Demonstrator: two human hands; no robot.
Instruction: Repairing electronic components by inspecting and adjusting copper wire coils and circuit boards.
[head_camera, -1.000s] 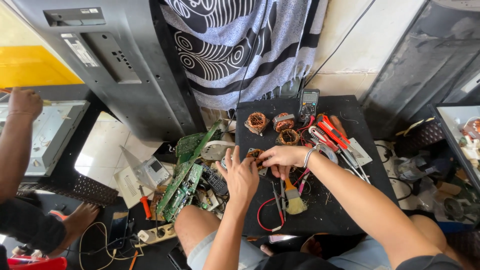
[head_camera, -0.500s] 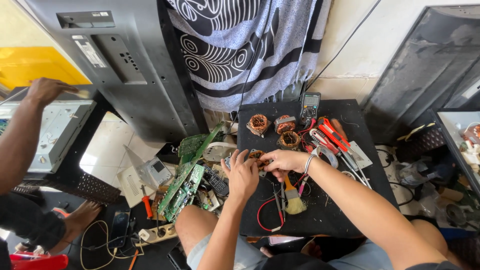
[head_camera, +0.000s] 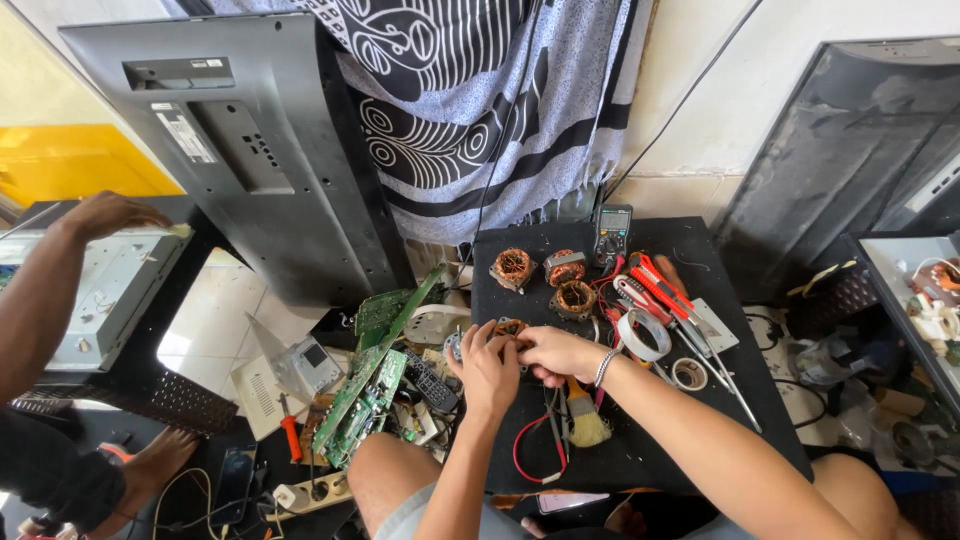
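Both hands met at the near-left edge of the black table (head_camera: 640, 450). Left hand (head_camera: 487, 365) and right hand (head_camera: 553, 352) were curled together round a small copper-wound coil (head_camera: 509, 327), fingers narrow and pinching it from either side; coil mostly hidden, only its top showed betw. the fingertips. Three more copper coils (head_camera: 513, 266) lay farther back on the table, w/ a multimeter (head_camera: 611, 230) behind them. Paintbrush (head_camera: 584, 418) lay just beside the right wrist, red wire (head_camera: 530, 450) looped near it. Tape roll (head_camera: 643, 334) and red-handled pliers (head_camera: 655, 280) to the right. Green circuit boards (head_camera: 365, 395) were piled left of the table (on the floor). Another person's hand (head_camera: 110, 215) rested on a metal chassis (head_camera: 100, 295), far left.
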